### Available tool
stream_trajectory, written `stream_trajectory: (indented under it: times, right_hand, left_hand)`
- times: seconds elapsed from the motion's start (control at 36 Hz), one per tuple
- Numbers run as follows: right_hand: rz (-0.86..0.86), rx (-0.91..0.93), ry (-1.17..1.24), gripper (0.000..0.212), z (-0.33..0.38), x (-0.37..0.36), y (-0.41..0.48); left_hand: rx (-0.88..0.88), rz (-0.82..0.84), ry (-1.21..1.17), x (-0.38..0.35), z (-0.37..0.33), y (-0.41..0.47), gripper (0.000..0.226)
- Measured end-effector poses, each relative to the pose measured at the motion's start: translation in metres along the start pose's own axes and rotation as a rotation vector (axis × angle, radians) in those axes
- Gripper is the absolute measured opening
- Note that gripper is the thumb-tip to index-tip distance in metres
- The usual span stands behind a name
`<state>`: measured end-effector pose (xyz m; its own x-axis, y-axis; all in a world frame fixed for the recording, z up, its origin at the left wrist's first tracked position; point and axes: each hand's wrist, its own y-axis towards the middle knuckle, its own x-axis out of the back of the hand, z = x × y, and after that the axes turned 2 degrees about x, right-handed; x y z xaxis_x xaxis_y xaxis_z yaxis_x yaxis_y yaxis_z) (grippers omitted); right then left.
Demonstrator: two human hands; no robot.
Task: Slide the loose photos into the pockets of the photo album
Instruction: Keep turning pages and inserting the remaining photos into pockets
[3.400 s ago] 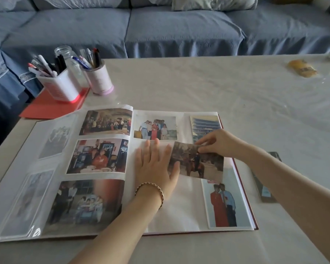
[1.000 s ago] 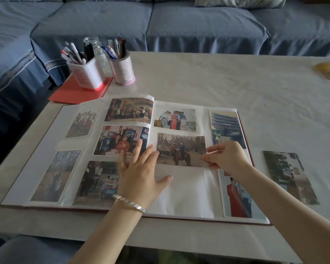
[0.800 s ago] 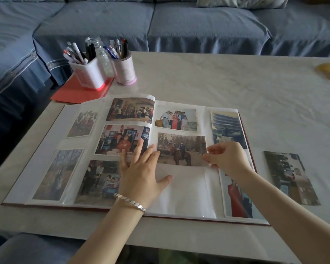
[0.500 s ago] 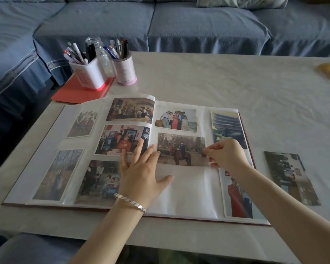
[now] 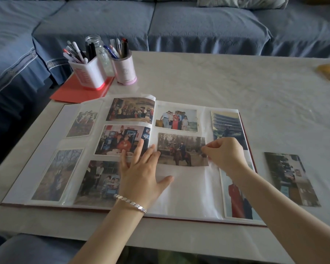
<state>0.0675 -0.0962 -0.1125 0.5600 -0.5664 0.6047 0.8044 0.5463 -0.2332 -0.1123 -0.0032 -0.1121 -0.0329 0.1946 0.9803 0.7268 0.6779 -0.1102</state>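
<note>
The left hand (image 5: 141,174) lies flat on the open photo album (image 5: 189,191), fingers (image 5: 139,147) spread straight just left of the horse photo (image 5: 181,149). The right hand (image 5: 225,155) pinches that photo's right edge with its fingers (image 5: 208,148) — a loose photo (image 5: 290,180) lies on the bench (image 5: 198,82) further right.

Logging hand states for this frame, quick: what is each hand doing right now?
Left hand: open, fingers flat, pressing on the album page.
Right hand: fingers pinching the right edge of the horse photo.
</note>
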Motion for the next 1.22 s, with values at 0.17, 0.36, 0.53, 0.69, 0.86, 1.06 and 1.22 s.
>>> stream_trajectory:
  times: [0.17, 0.36, 0.53, 0.69, 0.86, 1.06, 1.22]
  right_hand:
    - [0.014, 0.026, 0.026, 0.006, -0.002, -0.002, 0.001]
    - [0.010, 0.054, 0.057, 0.014, -0.006, -0.003, 0.002]
    - [0.020, 0.035, 0.094, 0.013, -0.012, -0.002, 0.003]
    - [-0.060, 0.100, 0.064, 0.012, -0.015, -0.007, 0.000]
    - [-0.125, 0.198, -0.041, 0.012, -0.030, 0.008, -0.011]
    - [-0.283, 0.055, -0.382, 0.025, -0.073, 0.073, -0.021]
    - [-0.059, -0.157, -0.733, 0.085, -0.112, 0.092, -0.026]
  left_hand:
    - [0.005, -0.007, 0.008, 0.001, -0.001, -0.001, 0.072]
    - [-0.032, -0.024, 0.011, -0.002, 0.000, 0.001, 0.072]
    - [-0.105, -0.139, 0.077, -0.014, 0.007, 0.003, 0.053]
    - [-0.134, -0.141, 0.102, -0.013, 0.001, 0.003, 0.045]
    - [-0.252, 0.036, 0.054, -0.013, -0.027, 0.004, 0.048]
    - [-0.161, 0.236, 0.086, -0.028, -0.055, 0.002, 0.082]
    - [-0.124, 0.255, 0.101, -0.031, -0.060, 0.000, 0.085]
